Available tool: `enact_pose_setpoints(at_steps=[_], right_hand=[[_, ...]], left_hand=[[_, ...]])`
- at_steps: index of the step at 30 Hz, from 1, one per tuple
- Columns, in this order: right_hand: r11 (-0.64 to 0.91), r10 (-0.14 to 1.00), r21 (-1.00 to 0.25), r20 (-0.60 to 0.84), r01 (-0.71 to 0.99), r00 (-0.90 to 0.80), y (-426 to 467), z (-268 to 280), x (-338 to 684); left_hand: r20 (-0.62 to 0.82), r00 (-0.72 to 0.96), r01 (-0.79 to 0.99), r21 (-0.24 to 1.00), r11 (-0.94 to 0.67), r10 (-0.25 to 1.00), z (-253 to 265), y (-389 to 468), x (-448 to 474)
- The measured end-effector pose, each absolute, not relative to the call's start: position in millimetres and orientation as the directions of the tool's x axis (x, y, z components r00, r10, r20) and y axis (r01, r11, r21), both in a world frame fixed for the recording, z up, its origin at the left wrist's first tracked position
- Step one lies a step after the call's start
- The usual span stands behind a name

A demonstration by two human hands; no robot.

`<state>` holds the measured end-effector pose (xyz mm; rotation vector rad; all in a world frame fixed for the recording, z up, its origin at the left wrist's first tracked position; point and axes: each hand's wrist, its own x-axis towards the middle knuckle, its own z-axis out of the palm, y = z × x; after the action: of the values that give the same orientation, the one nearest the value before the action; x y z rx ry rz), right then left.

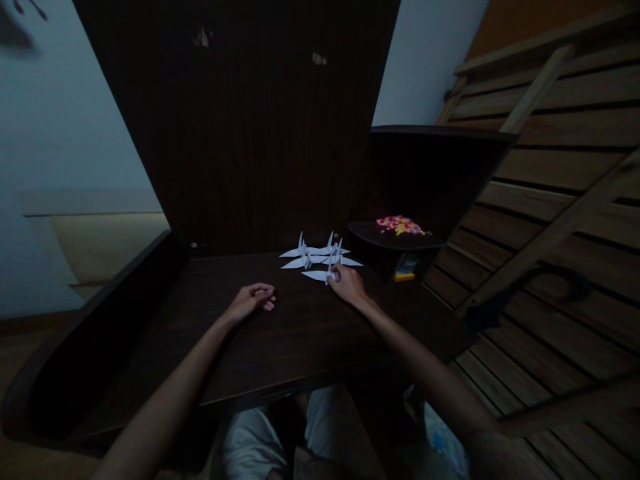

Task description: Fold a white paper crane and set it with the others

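My right hand (346, 283) pinches a white folded paper crane (316, 275) by its near side, low over the dark desk. The crane's left wing points left, while its other wing is hidden behind my fingers. Just behind it, several more white paper cranes (305, 261) stand close together in rows, wings spread and overlapping. My left hand (251, 299) rests on the desk to the left of the cranes, apart from them. Its fingers are loosely curved and parted, with nothing visible in them.
The dark wooden desk (240, 360) has a tall back panel (250, 147) and a raised left side (90, 320). On a small corner shelf (360, 233) at right lies a pile of colourful small pieces (400, 225). Below it sits a yellow item (404, 276). Wooden slats (550, 193) stand at far right.
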<state>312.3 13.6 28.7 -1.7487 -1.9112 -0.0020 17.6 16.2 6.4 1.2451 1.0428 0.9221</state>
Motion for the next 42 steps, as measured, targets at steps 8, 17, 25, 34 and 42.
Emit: enact_pose_setpoints(at_steps=[8, 17, 25, 34, 42], right_hand=[[0.237, 0.893, -0.349, 0.445, 0.907, -0.062, 29.3, 23.6, 311.2], [0.118, 0.927, -0.318, 0.376, 0.941, 0.011, 37.0, 30.4, 305.6], [0.026, 0.947, -0.260, 0.315, 0.965, 0.059, 36.0, 40.1, 303.5], [0.023, 0.937, -0.279, 0.340, 0.960, 0.077, 40.5, 38.4, 304.6], [-0.007, 0.929, -0.329, 0.347, 0.944, 0.128, 40.4, 38.3, 303.1]], left_hand=[[-0.118, 0.286, 0.012, 0.993, 0.120, 0.951, 6.9, 16.0, 18.9], [-0.119, 0.289, 0.030, 0.993, 0.115, 0.950, 6.1, 15.9, 18.8], [-0.120, 0.288, 0.064, 0.992, 0.106, 0.950, 7.9, 14.7, 18.9], [-0.110, 0.297, 0.062, 0.993, 0.096, 0.948, 9.1, 13.2, 18.8], [-0.139, 0.280, 0.069, 0.990, 0.124, 0.950, 14.5, 10.8, 19.2]])
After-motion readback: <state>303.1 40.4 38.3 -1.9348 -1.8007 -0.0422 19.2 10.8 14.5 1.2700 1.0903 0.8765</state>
